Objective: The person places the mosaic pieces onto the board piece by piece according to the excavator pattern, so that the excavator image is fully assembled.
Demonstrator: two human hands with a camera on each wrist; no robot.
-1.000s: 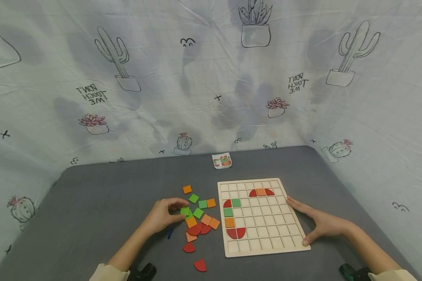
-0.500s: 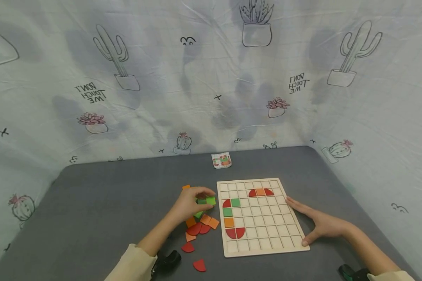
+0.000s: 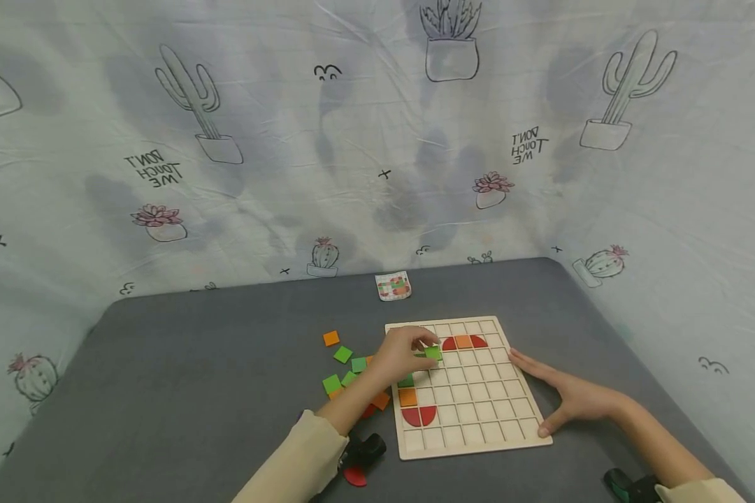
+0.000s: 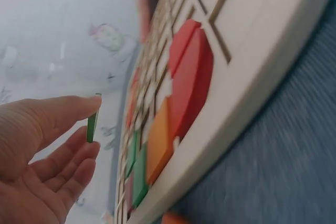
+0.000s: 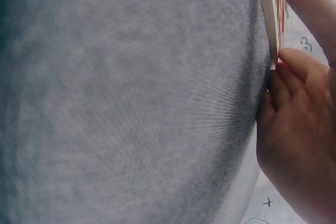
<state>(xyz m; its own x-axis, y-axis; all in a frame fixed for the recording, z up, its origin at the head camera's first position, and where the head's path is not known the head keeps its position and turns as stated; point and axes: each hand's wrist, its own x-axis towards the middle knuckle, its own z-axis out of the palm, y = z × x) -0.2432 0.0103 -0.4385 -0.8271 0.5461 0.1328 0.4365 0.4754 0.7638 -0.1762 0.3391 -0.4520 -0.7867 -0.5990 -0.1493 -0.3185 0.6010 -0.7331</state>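
My left hand (image 3: 401, 355) is over the upper left part of the wooden grid board (image 3: 478, 434) and pinches a green square tile (image 3: 433, 353) between thumb and fingertips. In the left wrist view this green tile (image 4: 92, 126) is seen edge-on, apart from the board. Red quarter-circle tiles (image 3: 419, 417), an orange square (image 3: 407, 397) and a green square (image 3: 405, 381) lie in cells down the board's left side; my hand hides some cells above them. Along the board's right edge rests my right hand (image 3: 575, 399), fingers extended, thumb at the near corner.
Left of the board lie loose tiles, among them an orange square (image 3: 331, 338) and a green square (image 3: 342, 354), several partly behind my left arm. A red quarter-circle (image 3: 355, 477) lies nearer. A small printed pattern card (image 3: 393, 286) is at the table's far edge.
From the loose tiles, my left hand has carried the green square tile rightward and over the board. The right hand has stayed at the board's edge.
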